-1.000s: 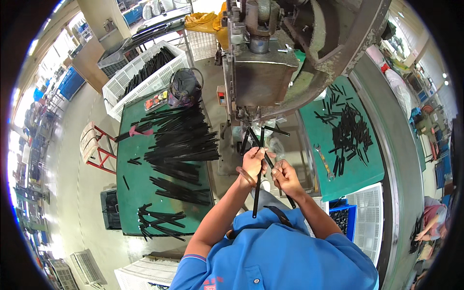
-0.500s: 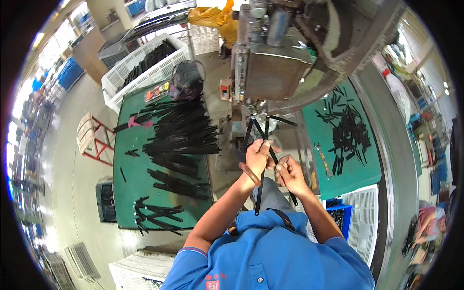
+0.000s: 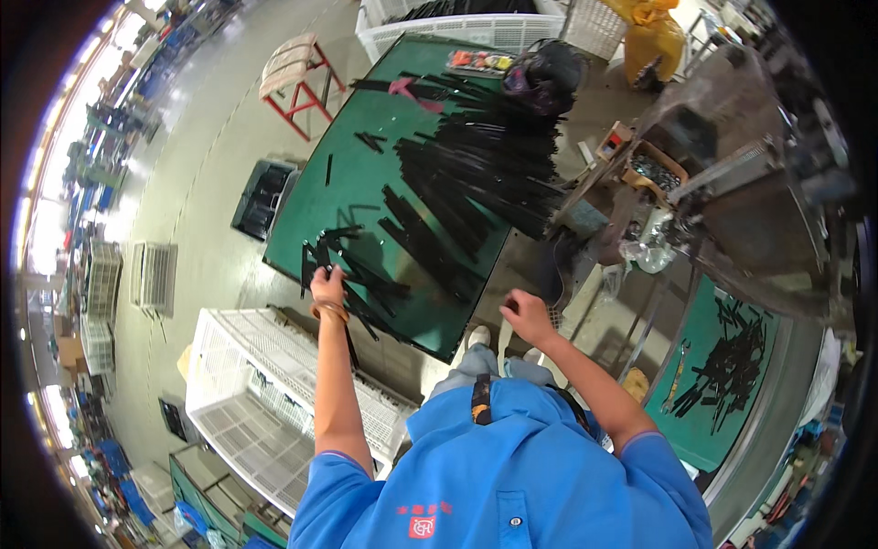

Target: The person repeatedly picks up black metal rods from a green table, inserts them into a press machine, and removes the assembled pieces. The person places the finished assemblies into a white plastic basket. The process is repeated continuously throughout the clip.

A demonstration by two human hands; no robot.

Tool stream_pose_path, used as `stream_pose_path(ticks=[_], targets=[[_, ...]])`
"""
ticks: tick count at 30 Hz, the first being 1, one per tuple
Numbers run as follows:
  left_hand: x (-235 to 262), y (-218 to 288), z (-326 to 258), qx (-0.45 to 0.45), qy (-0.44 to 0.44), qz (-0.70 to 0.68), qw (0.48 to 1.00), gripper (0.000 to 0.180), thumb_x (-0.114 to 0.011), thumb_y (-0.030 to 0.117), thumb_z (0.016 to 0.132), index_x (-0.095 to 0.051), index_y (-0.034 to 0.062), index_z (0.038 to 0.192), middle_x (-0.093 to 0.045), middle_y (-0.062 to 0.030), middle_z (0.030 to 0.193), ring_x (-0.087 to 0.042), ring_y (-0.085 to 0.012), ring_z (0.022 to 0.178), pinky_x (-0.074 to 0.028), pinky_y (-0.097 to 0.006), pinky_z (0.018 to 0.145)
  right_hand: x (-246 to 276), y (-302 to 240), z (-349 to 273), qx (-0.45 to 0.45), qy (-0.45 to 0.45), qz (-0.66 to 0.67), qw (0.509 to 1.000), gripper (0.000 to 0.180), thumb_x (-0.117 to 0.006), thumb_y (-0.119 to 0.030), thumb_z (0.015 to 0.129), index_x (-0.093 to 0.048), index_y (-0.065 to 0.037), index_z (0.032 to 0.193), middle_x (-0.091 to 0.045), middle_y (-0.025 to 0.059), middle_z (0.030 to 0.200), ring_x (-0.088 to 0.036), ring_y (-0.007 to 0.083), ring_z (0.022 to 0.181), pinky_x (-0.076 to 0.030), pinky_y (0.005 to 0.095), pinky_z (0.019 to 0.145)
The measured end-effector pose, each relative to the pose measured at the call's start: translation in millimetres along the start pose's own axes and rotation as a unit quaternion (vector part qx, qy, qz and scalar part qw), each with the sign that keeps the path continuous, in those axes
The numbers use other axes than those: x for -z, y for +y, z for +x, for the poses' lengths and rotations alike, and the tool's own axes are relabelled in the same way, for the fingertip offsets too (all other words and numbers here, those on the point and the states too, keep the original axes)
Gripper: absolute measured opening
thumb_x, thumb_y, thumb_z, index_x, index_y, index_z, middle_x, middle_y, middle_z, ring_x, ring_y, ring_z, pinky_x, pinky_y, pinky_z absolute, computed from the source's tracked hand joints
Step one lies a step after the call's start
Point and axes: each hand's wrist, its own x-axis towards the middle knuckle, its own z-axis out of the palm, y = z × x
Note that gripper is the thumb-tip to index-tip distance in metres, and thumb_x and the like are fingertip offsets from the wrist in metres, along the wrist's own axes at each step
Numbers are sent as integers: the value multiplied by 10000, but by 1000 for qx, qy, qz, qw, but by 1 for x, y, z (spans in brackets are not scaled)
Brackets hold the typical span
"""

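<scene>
My left hand (image 3: 327, 285), with a brown bangle at its wrist, is closed on a linked assembly of black flat strips (image 3: 322, 247) at the near left corner of the green table (image 3: 311, 201). Part of the assembly stands up past my fingers, and strips hang below the hand. Beside it on the table lie more joined black strips (image 3: 370, 279). My right hand (image 3: 529, 316) is held to the right of the table, over the floor, with its fingers curled in and nothing visible in them.
Piles of loose black strips (image 3: 485, 165) cover the table's right half. White plastic crates (image 3: 265, 412) stand in front on the left. A metal machine (image 3: 732, 156) rises at the right, near another green surface with small black strips (image 3: 732, 366). A red-legged stool (image 3: 297, 78) stands beyond the table.
My view has turned left, from the machine to the green table. My left hand has moved to the table's near left corner with the strips; my right hand has let go of them.
</scene>
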Motion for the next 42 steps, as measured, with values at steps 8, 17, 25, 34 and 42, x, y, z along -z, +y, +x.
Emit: stream_pose_path(ticks=[8,17,25,34,42], targets=[[-2,-47,45,93,127,255,954,496,-686,241,735,-564,-7,1146,-563,-215,1121,-553,-367,1036,-438,-391,900,-99,-2,85,112,15,-342,933,90,-553,-42,718,-544,-43,807,-501,118,888,-531,291,809,-486,380,706],[-70,-34,-36,-231,148,144,951,292,-614,-5,717,-540,-4,1000,-516,-176,1058,-481,-351,1019,-390,-422,904,-98,9,99,30,-16,-299,954,197,-605,-56,644,-525,-37,823,-513,150,919,-545,324,866,-497,392,728],[-172,-32,-122,293,-171,-297,893,252,-571,125,875,-550,16,1101,-618,-84,974,-605,-163,762,-507,-281,614,-44,-4,80,-66,-65,-97,991,203,-641,-146,577,-546,1,679,-577,173,722,-593,316,732,-482,381,665],[-226,-56,-151,202,-126,-127,963,229,-568,111,856,-550,-10,1050,-621,-99,892,-589,-176,746,-489,-287,634,-38,32,34,-99,-61,53,992,251,-692,-168,563,-573,19,681,-598,132,643,-595,209,623,-468,325,577],[-239,-59,-114,145,-55,30,987,271,-635,122,798,-592,-15,1028,-655,-135,944,-627,-243,870,-489,-337,795,-51,45,63,-132,-29,152,979,185,-676,-151,588,-603,-3,672,-619,116,607,-624,215,586,-490,323,567]])
